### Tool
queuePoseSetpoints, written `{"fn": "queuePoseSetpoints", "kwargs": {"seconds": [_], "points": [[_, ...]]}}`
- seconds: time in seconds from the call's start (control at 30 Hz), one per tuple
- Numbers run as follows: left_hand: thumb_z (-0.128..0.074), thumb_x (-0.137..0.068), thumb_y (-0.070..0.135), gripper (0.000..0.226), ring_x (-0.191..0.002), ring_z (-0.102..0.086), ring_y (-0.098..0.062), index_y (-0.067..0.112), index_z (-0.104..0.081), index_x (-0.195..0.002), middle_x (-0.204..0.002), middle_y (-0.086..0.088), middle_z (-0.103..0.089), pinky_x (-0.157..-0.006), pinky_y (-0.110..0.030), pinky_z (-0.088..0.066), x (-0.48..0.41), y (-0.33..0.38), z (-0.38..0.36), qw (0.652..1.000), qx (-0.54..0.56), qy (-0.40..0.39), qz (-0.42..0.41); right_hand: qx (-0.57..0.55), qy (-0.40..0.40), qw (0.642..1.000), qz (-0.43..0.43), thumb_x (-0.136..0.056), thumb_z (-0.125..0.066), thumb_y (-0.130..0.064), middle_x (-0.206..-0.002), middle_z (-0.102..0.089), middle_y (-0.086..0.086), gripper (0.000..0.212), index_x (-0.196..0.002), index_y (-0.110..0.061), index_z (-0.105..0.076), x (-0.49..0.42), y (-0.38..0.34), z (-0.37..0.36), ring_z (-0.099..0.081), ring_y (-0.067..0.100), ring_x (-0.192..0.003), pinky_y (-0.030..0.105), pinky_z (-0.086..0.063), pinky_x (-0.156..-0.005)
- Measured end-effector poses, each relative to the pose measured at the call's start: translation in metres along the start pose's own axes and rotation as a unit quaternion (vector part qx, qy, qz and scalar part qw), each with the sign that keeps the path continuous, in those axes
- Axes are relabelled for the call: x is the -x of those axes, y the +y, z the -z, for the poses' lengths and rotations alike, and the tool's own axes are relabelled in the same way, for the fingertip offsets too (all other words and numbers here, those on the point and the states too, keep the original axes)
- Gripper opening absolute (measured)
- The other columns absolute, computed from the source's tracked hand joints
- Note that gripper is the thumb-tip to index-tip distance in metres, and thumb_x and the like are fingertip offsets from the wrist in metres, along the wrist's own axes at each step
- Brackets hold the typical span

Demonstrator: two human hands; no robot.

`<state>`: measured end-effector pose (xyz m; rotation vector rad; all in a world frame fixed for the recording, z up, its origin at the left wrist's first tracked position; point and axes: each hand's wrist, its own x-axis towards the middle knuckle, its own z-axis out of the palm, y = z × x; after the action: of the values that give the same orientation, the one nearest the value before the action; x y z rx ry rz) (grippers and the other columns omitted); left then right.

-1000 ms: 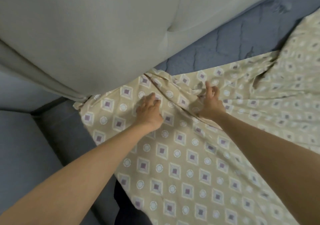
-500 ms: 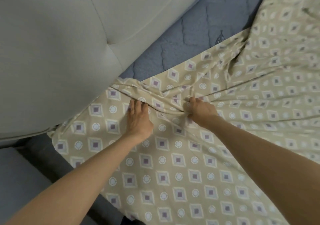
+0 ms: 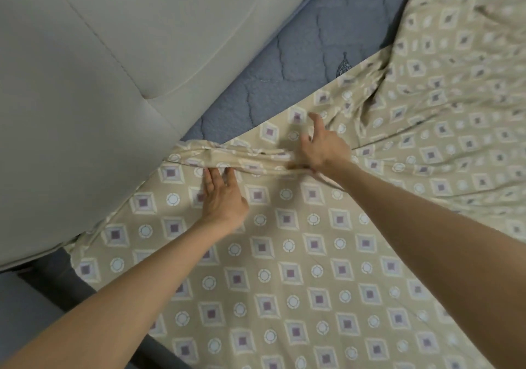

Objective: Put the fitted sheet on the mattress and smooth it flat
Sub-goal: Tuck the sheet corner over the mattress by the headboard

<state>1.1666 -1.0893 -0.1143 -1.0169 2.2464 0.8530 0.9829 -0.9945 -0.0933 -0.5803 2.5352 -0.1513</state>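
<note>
1. Fitted sheet (image 3: 299,269) — beige, printed with purple-centred diamonds and pale circles — spread across the near part of the mattress (image 3: 284,84), running from lower left toward upper right.
2. Sheet's top edge bunched into a rolled ridge, lying roughly left to right, one end tucked against the grey padded headboard (image 3: 99,84).
3. Beyond that ridge, a wedge of blue quilted mattress left bare between headboard and sheet; a small dark emblem visible on it near the sheet's edge.
4. Left hand (image 3: 223,201) laid palm down on the sheet just below the ridge, fingers straight and together, tips touching the rolled edge; flat, gripping nothing.
5. Right hand (image 3: 324,146) at the ridge's right end, index finger and thumb spread and lifted, heel of the hand on the bunched cloth; blurred — cannot tell whether the lower fingers pinch the fabric.
6. Upper right of the sheet rumpled, creases fanning out from near the right hand.
7. Lower left: sheet corner hanging over the mattress edge, dark bed frame (image 3: 57,289) below.
</note>
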Motion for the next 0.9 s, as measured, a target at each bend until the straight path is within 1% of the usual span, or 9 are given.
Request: {"fn": "queuePoseSetpoints", "kwargs": {"seconds": [0.07, 0.13, 0.33, 0.4, 0.5, 0.6, 0.7, 0.8, 0.9], "points": [[-0.04, -0.094, 0.018, 0.069, -0.146, 0.014, -0.036, 0.007, -0.004, -0.152, -0.157, -0.02, 0.011, -0.119, -0.045, -0.003, 0.002, 0.003, 0.001, 1.0, -0.006, -0.005, -0.002, 0.117, -0.052, 0.992, 0.018, -0.094, -0.044, -0.027, -0.097, -0.059, 0.01, 0.076, -0.152, -0.034, 0.004, -0.013, -0.006, 0.004, -0.058, 0.03, -0.084, 0.035, -0.042, -0.071], [-0.041, -0.094, 0.019, 0.067, -0.146, 0.013, -0.037, 0.004, -0.007, -0.151, -0.157, -0.021, 0.008, -0.119, -0.046, -0.003, 0.0, 0.003, 0.002, 1.0, -0.008, -0.009, -0.003, 0.218, -0.108, 0.969, 0.039, -0.089, -0.054, -0.017, -0.094, -0.054, 0.008, 0.093, -0.15, -0.038, 0.012, -0.021, -0.01, 0.001, -0.055, 0.027, -0.082, 0.033, -0.04, -0.069], [-0.041, -0.094, 0.017, 0.066, -0.145, 0.013, -0.038, -0.002, -0.009, -0.149, -0.157, -0.024, 0.007, -0.119, -0.046, -0.002, -0.001, 0.003, 0.005, 1.0, -0.01, -0.012, -0.016, 0.195, -0.098, 0.975, 0.047, -0.092, -0.052, -0.004, -0.119, -0.057, 0.014, 0.057, -0.142, -0.022, -0.032, -0.025, -0.011, -0.01, -0.059, 0.033, -0.107, 0.035, -0.045, -0.078], [-0.041, -0.094, 0.016, 0.067, -0.145, 0.013, -0.039, -0.002, -0.008, -0.149, -0.156, -0.025, 0.007, -0.119, -0.044, 0.0, 0.0, 0.002, 0.006, 1.0, -0.008, -0.017, -0.019, 0.118, -0.064, 0.99, 0.034, -0.095, -0.047, -0.006, -0.113, -0.06, 0.018, 0.038, -0.132, -0.011, -0.043, -0.028, -0.012, -0.009, -0.062, 0.036, -0.101, 0.04, -0.053, -0.082], [-0.041, -0.095, 0.017, 0.068, -0.145, 0.015, -0.04, 0.004, -0.004, -0.151, -0.155, -0.026, 0.012, -0.119, -0.046, -0.004, 0.001, 0.005, 0.01, 0.998, 0.002, -0.055, -0.003, -0.121, 0.027, 0.992, -0.017, -0.096, -0.03, -0.004, -0.094, -0.054, 0.016, 0.023, -0.115, -0.002, -0.042, -0.038, -0.028, 0.004, -0.056, 0.031, -0.087, 0.044, -0.051, -0.081], [-0.04, -0.096, 0.022, 0.073, -0.144, 0.018, -0.041, 0.015, 0.006, -0.152, -0.153, -0.025, 0.024, -0.119, -0.046, -0.002, -0.006, 0.007, 0.016, 0.996, -0.011, -0.091, 0.006, -0.287, 0.031, 0.957, -0.007, -0.094, -0.027, 0.0, -0.089, -0.048, 0.007, 0.018, -0.104, -0.013, -0.032, -0.051, -0.052, 0.028, -0.045, 0.022, -0.087, 0.035, -0.039, -0.072], [-0.04, -0.096, 0.023, 0.072, -0.143, 0.021, -0.041, 0.031, 0.007, -0.152, -0.153, -0.018, 0.03, -0.12, -0.048, -0.002, -0.022, 0.006, 0.025, 0.996, -0.027, -0.081, -0.013, -0.448, -0.008, 0.893, -0.044, -0.094, -0.021, -0.001, -0.082, -0.042, -0.004, 0.022, -0.104, -0.018, -0.031, -0.057, -0.065, 0.041, -0.044, 0.016, -0.076, 0.03, -0.037, -0.06], [-0.038, -0.096, 0.023, 0.07, -0.144, 0.019, -0.041, 0.041, 0.004, -0.149, -0.156, -0.012, 0.026, -0.119, -0.052, -0.006, -0.042, 0.006, 0.037, 0.998, -0.041, -0.047, -0.025, -0.503, -0.013, 0.861, -0.08, -0.093, -0.02, -0.002, -0.084, -0.042, -0.003, 0.025, -0.106, -0.019, -0.033, -0.064, -0.067, 0.038, -0.04, 0.01, -0.072, 0.031, -0.035, -0.062], [-0.033, -0.098, 0.028, 0.067, -0.144, 0.015, -0.041, 0.042, 0.009, -0.149, -0.156, -0.013, 0.024, -0.118, -0.053, -0.005, -0.057, 0.009, 0.041, 0.998, -0.052, -0.041, -0.016, -0.51, 0.008, 0.856, -0.084, -0.094, -0.022, -0.003, -0.089, -0.044, 0.0, 0.026, -0.112, -0.016, -0.035, -0.077, -0.066, 0.028, -0.044, 0.011, -0.077, 0.028, -0.036, -0.064]]}}
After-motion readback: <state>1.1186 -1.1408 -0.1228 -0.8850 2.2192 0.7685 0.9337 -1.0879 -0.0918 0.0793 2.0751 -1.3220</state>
